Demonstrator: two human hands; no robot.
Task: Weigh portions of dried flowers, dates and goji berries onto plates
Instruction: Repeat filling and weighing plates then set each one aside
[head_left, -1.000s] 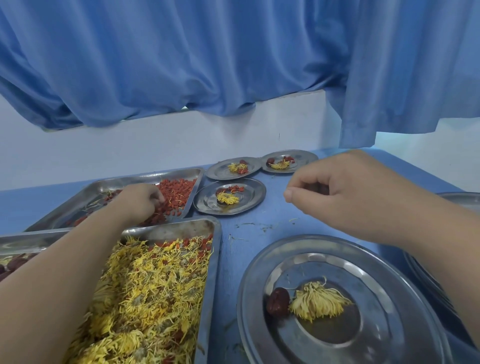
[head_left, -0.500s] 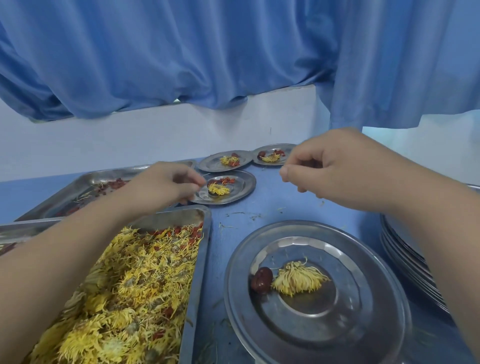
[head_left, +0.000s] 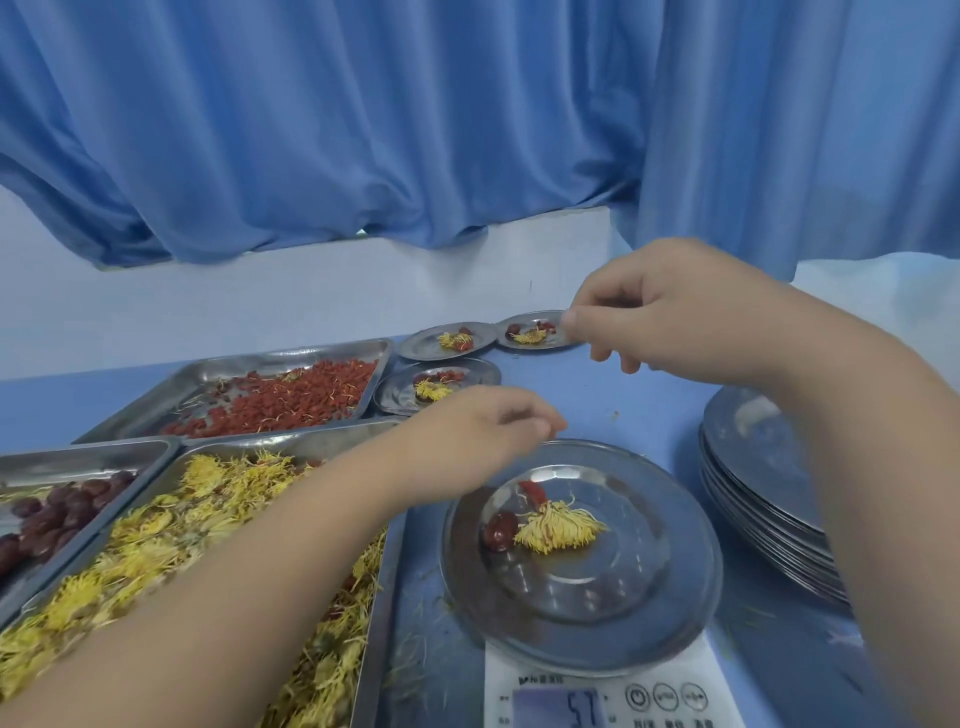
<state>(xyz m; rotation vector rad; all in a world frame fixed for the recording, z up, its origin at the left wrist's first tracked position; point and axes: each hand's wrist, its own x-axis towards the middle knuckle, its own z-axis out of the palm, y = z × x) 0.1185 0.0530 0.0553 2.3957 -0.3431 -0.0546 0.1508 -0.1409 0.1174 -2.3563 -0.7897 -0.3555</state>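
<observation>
Left grip (head_left: 483, 431) pinched over plate (head_left: 691, 587) far rim; bare table (head_left: 623, 410) beyond.

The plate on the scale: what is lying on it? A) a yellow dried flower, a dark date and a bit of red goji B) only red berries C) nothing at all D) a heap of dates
A: the plate carries a yellow dried flower, a dark date beside it and a red goji berry.
</observation>
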